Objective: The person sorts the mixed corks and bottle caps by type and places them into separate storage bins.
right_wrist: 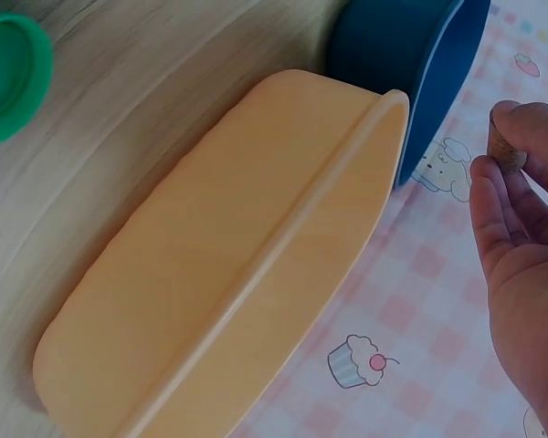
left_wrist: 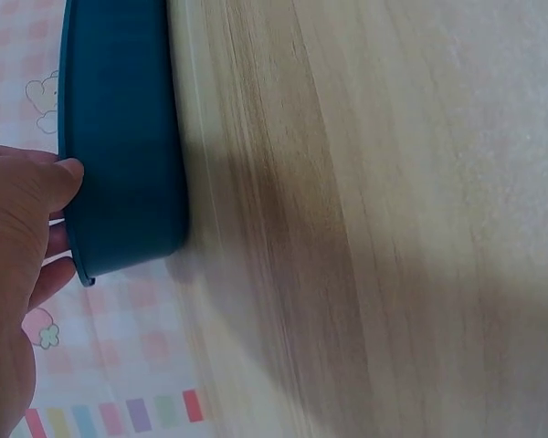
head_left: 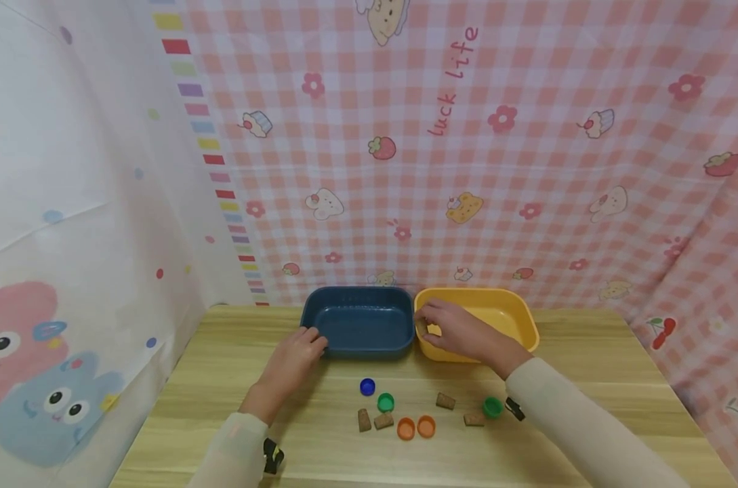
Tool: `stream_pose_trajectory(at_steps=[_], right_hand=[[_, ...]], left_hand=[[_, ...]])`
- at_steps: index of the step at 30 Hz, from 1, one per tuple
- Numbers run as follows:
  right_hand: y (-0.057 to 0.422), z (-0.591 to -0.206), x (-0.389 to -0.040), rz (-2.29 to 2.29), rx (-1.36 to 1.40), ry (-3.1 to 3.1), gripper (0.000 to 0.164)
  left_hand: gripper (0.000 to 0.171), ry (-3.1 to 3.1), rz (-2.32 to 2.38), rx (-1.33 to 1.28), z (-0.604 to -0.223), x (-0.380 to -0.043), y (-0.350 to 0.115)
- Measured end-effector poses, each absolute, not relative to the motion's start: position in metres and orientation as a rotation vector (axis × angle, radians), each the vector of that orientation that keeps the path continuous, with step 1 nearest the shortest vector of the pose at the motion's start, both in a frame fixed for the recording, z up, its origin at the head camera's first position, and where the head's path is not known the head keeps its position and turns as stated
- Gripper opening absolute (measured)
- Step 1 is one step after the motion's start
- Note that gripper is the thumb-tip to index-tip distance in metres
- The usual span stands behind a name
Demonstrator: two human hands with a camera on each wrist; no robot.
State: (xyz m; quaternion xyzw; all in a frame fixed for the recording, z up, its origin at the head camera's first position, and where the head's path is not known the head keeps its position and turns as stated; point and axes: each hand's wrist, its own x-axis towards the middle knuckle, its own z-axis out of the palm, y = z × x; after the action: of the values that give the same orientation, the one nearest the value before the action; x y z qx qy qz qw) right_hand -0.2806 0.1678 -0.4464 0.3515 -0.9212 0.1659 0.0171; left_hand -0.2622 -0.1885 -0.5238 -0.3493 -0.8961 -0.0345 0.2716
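Observation:
My left hand grips the near left corner of the dark blue basin. In the left wrist view, its thumb lies on the outside of the rim and the other fingers reach behind it. Over the left end of the yellow basin, beside the blue one, is my right hand. Between thumb and fingertips it pinches a small brown cork, held above the rims. The insides of both basins look bare where they show.
Loose on the wooden table lie several corks, a blue cap, two green caps and two orange caps. A checked cloth hangs right behind the basins.

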Motion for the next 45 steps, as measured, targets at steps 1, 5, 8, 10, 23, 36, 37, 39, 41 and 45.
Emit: stream_pose_trajectory(at_steps=[1, 5, 8, 10, 23, 36, 37, 39, 41, 45], right_hand=[[0.166, -0.446, -0.282, 0.514, 1.091, -2.86, 0.029], [0.16, -0.45, -0.287, 0.491, 1.07, -2.869, 0.031], [0.157, -0.452, -0.292, 0.481, 1.063, -2.876, 0.032], [0.156, -0.452, -0.293, 0.482, 1.063, -2.875, 0.034], [0.132, -0.462, -0.312, 0.408, 1.139, -2.916, 0.035], [0.109, -0.471, -0.324, 0.365, 1.258, -2.954, 0.014], [0.107, -0.472, -0.325, 0.362, 1.255, -2.955, 0.015], [0.104, -0.471, -0.326, 0.346, 1.242, -2.962, 0.015], [0.101, -0.471, -0.327, 0.342, 1.235, -2.962, 0.014], [0.092, -0.473, -0.33, 0.337, 1.242, -2.956, 0.009]], left_hand=[[0.012, -2.414, -0.1, -0.936, -0.524, -0.262, -0.188], [0.01, -2.413, -0.102, -0.924, -0.525, -0.262, -0.188], [0.01, -2.414, -0.1, -0.923, -0.525, -0.262, -0.187], [0.009, -2.412, -0.102, -0.928, -0.526, -0.262, -0.187], [0.01, -2.41, -0.069, -0.934, -0.526, -0.265, -0.189], [0.009, -2.414, -0.062, -0.939, -0.524, -0.264, -0.185], [0.01, -2.417, -0.063, -0.938, -0.524, -0.264, -0.185], [0.01, -2.424, -0.064, -0.937, -0.524, -0.264, -0.185], [0.009, -2.431, -0.065, -0.936, -0.524, -0.264, -0.185], [0.01, -2.441, -0.068, -0.927, -0.526, -0.262, -0.187]])
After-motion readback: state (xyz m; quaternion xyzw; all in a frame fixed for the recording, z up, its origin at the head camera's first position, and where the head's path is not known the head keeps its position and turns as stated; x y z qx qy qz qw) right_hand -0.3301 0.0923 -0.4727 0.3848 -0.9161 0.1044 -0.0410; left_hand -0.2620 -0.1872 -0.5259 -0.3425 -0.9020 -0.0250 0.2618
